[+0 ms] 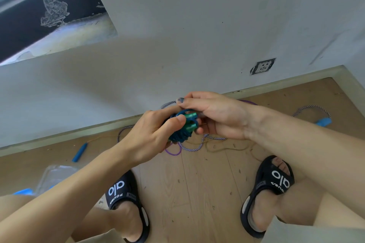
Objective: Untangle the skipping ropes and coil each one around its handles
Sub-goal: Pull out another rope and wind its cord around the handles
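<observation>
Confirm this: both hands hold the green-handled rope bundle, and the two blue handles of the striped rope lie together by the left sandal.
Not quite. The head view shows both hands, left hand and right hand, on the green-handled rope bundle, but the blue handles lie apart: one on the left, the other far right.

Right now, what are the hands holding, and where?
Both hold the teal rope bundle: left hand grips its coiled middle, right hand pinches the last loop by the green handles.

Wall socket (pixel 262 66); 2 black slippers (pixel 126 201).
</observation>
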Tool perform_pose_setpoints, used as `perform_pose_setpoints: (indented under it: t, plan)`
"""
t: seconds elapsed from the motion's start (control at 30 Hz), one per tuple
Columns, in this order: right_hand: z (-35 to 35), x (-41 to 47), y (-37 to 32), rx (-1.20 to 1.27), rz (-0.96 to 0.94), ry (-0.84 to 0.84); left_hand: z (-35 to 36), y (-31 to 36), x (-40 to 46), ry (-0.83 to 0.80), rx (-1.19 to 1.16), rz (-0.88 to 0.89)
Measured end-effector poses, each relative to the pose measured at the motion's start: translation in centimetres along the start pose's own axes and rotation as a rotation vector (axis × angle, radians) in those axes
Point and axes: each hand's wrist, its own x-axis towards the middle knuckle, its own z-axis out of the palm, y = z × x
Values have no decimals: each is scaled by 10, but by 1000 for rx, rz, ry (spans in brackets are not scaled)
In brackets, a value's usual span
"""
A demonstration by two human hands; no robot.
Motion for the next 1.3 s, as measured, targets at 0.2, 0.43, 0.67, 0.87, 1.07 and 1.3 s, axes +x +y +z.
perform_pose_setpoints:
  t: [0.2, 0.43, 0.67, 0.87, 1.07, 1.3]
  plan:
    - [1, 0, 1, 19, 37, -1, -1, 7, -2, -12, -198, -75]
    - [12, 1, 10, -125, -38, 142, 4, 6, -3, -6, -199, -85]
    - [9, -2, 7, -44, -19, 177, 3, 5, 0, 97, -157, -95]
    - [5, -4, 8, 56, -5, 202, 5, 5, 2, 167, -144, -92]
    - [-3, -7, 3, 289, 38, 154, 4, 5, 4, 194, -6, -62]
    - [0, -8, 6, 421, 22, 221, 5, 6, 5, 204, 147, -9]
